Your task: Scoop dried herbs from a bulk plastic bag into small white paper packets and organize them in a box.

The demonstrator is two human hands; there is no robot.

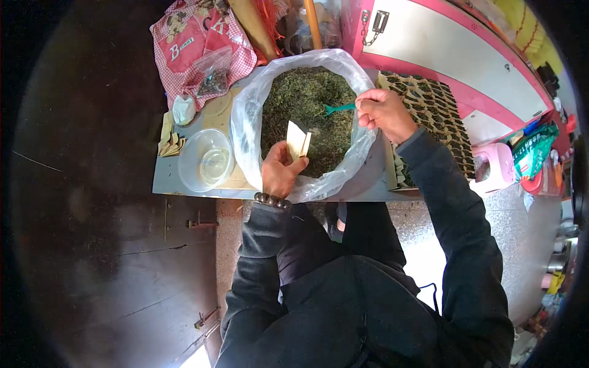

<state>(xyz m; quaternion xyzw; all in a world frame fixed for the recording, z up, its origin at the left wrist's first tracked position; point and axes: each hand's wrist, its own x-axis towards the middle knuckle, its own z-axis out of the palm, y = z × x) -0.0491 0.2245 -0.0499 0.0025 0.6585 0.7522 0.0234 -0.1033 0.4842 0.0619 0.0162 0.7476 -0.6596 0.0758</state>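
My left hand (281, 169) holds a small folded paper packet (298, 140) between thumb and fingers, over the near part of a basin. The packet's top stands open. Clear plastic sheeting (248, 133) lines the basin and folds over its rim. Dried, crumbled green-brown plant matter (299, 94) fills it. In my right hand (384, 112), at the basin's right rim, is a small green plastic fork or scoop (339, 108). Its tip is over the plant matter. To the right stands a box (430, 119) packed with rows of filled paper packets.
Left of the basin sit a clear plastic tub (205, 161), flat paper packets (170, 140) and a small white bundle (184, 110). A zip bag (215, 76) of dark bits lies on a checked cloth (177, 50). Behind the box is a pink-and-white cabinet (423, 41); a pink jug (497, 168) stands right.
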